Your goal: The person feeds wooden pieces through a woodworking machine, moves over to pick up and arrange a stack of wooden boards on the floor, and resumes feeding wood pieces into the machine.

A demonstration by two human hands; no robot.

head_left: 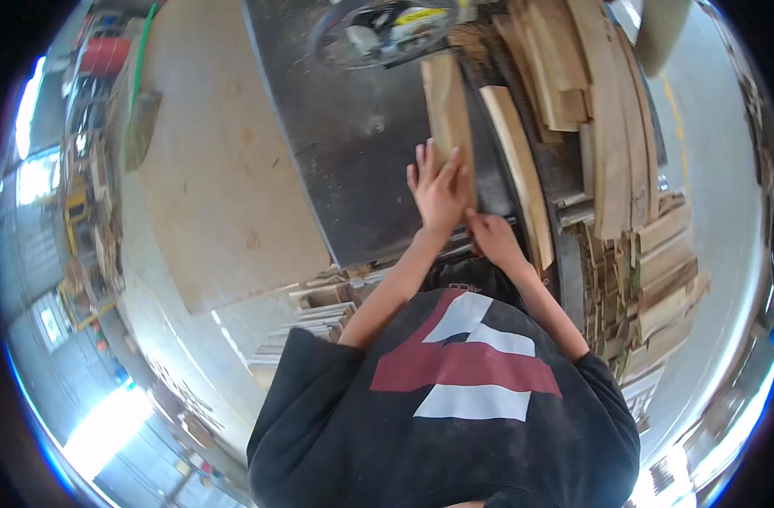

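Note:
A wooden board (448,97) lies lengthwise on the dark metal machine table (344,152), its far end toward the machine head. My left hand (438,196) rests on the board's near part and left side, fingers spread. At the board's near end, my right hand (495,240) has its fingers curled, with the thumb and index finger against the end corner; part of this grip is hidden. Just right of the board, a narrow, slightly curved wooden strip (520,169) lies along the table's right side.
A round-rimmed machine part (382,34) with a yellow label stands at the far end. Stacked planks (619,127) lie to the right, with more piled wood (666,288) nearer. On the left is a large pale panel (226,161), with a green-handled broom (141,127) beside it.

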